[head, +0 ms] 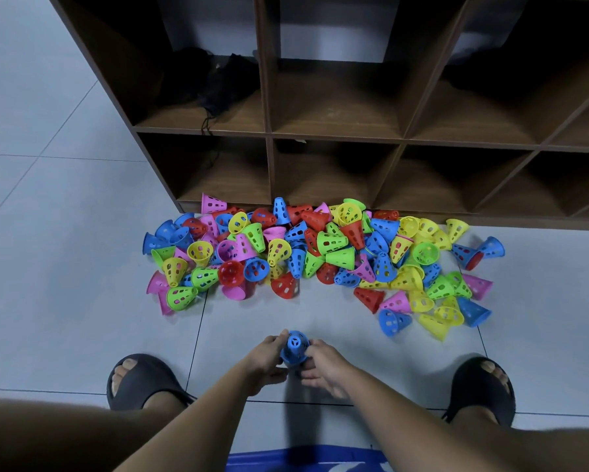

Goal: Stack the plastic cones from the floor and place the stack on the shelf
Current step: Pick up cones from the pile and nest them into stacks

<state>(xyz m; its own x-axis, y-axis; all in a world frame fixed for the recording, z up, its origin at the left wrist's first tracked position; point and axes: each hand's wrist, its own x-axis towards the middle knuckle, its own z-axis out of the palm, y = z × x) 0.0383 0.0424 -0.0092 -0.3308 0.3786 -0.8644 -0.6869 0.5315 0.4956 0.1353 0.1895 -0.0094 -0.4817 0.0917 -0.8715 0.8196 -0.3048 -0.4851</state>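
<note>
Hands: left hand (269, 361) and right hand (322, 367) are clasping a blue perforated cone (295, 347), fingers curling round either side, well in front of the wooden shelf (269, 131).
Hidden: the hands are covering its lower part; whether others are nested beneath cannot be told.
Pile: loose coloured cones (320, 253) are lying heaped against the shelf's foot.
Upper left compartment: a dark bundle (215, 83) is lying, indistinct.

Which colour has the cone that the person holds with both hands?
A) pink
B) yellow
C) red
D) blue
D: the left hand and the right hand grip one blue cone from either side, nearer to the person than the mixed pile of cones.
</note>
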